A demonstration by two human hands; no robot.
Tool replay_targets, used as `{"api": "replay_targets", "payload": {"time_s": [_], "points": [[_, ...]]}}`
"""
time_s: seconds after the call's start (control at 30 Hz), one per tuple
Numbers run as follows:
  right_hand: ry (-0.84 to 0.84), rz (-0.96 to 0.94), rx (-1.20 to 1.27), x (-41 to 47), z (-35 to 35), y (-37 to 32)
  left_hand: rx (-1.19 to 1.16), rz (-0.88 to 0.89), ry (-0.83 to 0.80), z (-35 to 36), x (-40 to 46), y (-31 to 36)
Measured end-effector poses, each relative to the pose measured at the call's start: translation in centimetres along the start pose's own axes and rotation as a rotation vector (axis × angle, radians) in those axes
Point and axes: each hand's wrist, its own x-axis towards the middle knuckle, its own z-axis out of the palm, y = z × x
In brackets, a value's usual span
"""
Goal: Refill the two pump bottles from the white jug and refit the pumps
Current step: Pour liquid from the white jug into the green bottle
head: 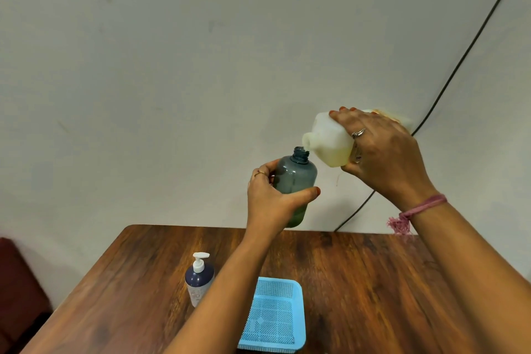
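Blue mesh basket (pixel 273 316) nearest; pouring under way above.
Right hand (pixel 382 158) grips tilted white jug (pixel 327 141), spout just over grey bottle (pixel 294 181) mouth; left hand (pixel 273 198) wraps bottle upright.

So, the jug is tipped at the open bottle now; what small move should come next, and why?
Probably tip the white plastic jug slightly further. Its spout sits just above the open neck of the translucent grey-blue bottle, and yellowish liquid lies low in the jug. The left hand holds the bottle upright in the air, the right hand grips the jug, and only a little liquid shows at the bottle's bottom.
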Motion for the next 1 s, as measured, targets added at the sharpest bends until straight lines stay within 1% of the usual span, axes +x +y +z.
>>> {"api": "replay_targets", "payload": {"time_s": [1.0], "points": [[-0.026, -0.007, -0.004, -0.03, 0.13, 0.09, -0.026, -0.001, 0.002, 0.08, 0.02, -0.33]]}}
